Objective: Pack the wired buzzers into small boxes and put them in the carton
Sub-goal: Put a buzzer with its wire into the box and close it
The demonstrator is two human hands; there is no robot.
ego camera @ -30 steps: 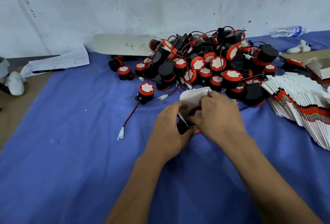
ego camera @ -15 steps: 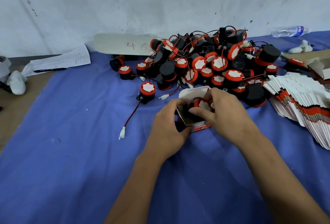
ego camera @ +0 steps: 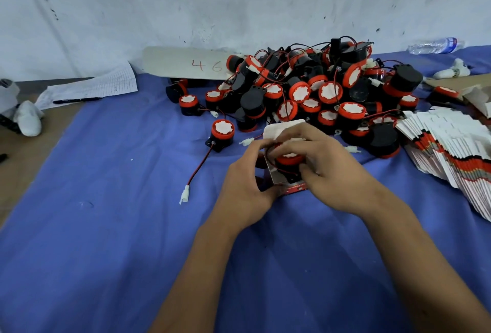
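A small open box (ego camera: 276, 177), white inside with a red printed side, stands on the blue cloth in the middle. My left hand (ego camera: 245, 186) grips its left side. A black buzzer with a red rim (ego camera: 288, 160) sits inside it, its thin wire looping over the top. My right hand (ego camera: 322, 168) curls over the buzzer and the box's right side, fingers on the buzzer's top. The white box flap (ego camera: 281, 127) stands up behind my fingers. A large pile of buzzers (ego camera: 318, 88) lies just beyond.
One loose buzzer (ego camera: 221, 132) with a red-black wire and white plug (ego camera: 184, 196) lies left of the box. Flat folded boxes (ego camera: 451, 146) fan out at the right. A paper sheet with a pen (ego camera: 90, 89), a board marked 46 (ego camera: 186, 63) and a water bottle (ego camera: 435, 46) lie behind.
The box has opened up toward me and the buzzer has gone down inside it. My right hand has shifted from the flap onto the buzzer's top.
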